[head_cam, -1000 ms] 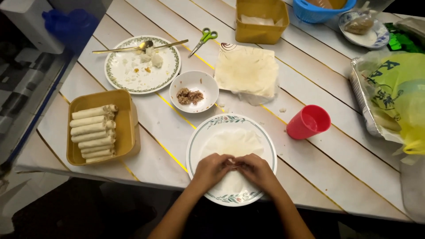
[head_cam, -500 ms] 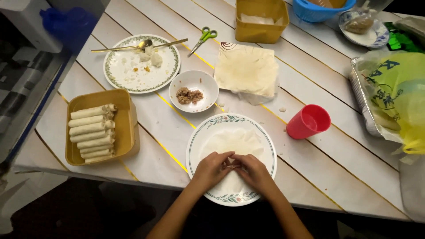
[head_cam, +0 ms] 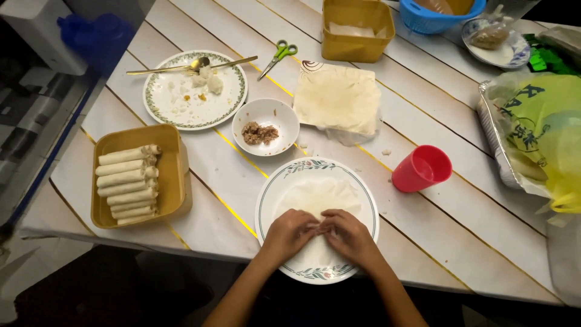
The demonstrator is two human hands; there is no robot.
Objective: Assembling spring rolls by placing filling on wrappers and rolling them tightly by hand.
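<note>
Both hands rest on a thin white wrapper (head_cam: 318, 197) spread over a patterned plate (head_cam: 270, 194) at the table's near edge. My left hand (head_cam: 289, 233) and my right hand (head_cam: 350, 236) meet at the fingertips over the wrapper's near half, pinching and folding it; what lies under the fingers is hidden. A small white bowl (head_cam: 266, 126) with brown filling stands just beyond the plate. A stack of flat wrappers (head_cam: 338, 99) lies further back. To the left, a yellow container (head_cam: 175, 181) holds several finished rolls (head_cam: 127, 184).
A red cup (head_cam: 422, 169) stands right of the plate. A used plate (head_cam: 175, 103) with a spoon and fork, green scissors (head_cam: 278, 56), another yellow tub (head_cam: 357, 27), a blue basket (head_cam: 445, 15) and a foil tray (head_cam: 493, 130) with a yellow bag fill the far side.
My hands stay on the wrapper's near part; the fingers have drawn slightly closer together. Nothing else on the table has moved.
</note>
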